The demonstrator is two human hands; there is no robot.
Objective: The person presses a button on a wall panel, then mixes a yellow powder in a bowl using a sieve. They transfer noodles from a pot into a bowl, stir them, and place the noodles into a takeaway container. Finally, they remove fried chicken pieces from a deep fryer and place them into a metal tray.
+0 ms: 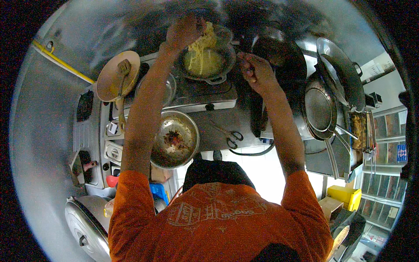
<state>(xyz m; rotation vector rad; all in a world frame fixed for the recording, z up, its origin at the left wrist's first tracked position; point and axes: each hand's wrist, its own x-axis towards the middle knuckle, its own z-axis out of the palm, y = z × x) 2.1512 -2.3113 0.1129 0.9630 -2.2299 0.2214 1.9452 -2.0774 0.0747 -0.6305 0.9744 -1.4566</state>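
My left hand is raised at the far middle, its fingers closed at the upper end of a bunch of yellow noodles. The strands hang down into a dark, two-handled wok with pale yellow liquid in it. Behind the noodles shows a round, greyish rim, too dim to name. Right of the wok is my right hand, fingers curled together; what they hold, if anything, cannot be made out. The wok stands on a stove.
Near me are a metal bowl with dark reddish scraps and a pair of scissors. Leftward lies a tan bowl with a spatula across it. Strainers and a large wok stand right. A lidded pot sits lower left.
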